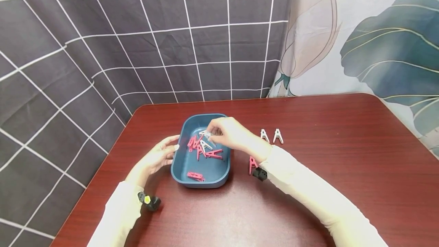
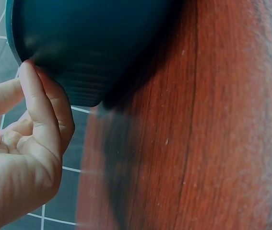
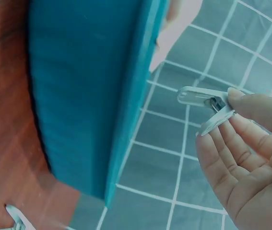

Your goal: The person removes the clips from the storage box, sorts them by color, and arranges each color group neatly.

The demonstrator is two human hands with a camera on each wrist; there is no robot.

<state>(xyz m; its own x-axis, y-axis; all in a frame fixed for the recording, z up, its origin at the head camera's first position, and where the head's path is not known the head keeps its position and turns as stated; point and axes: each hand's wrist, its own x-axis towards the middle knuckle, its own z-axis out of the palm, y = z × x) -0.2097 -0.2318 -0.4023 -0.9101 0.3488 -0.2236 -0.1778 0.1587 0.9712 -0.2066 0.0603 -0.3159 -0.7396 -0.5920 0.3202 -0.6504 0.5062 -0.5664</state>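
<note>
One white clip (image 3: 198, 95) sits pinched in the right hand (image 1: 228, 134), above the far half of the blue tray (image 1: 212, 169), whose long axis points roughly at the far edge of the surface (image 1: 326, 155); the left hand (image 1: 156, 157), fingers loose, touches the tray's left side.

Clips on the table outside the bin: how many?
3: a white clip, another white clip to its right, a pink clip by the right wrist camera. The right arm may hide others.

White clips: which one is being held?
The white clip pinched in the right hand, over the bin; the other white clips in view lie in the bin or on the table.
</note>
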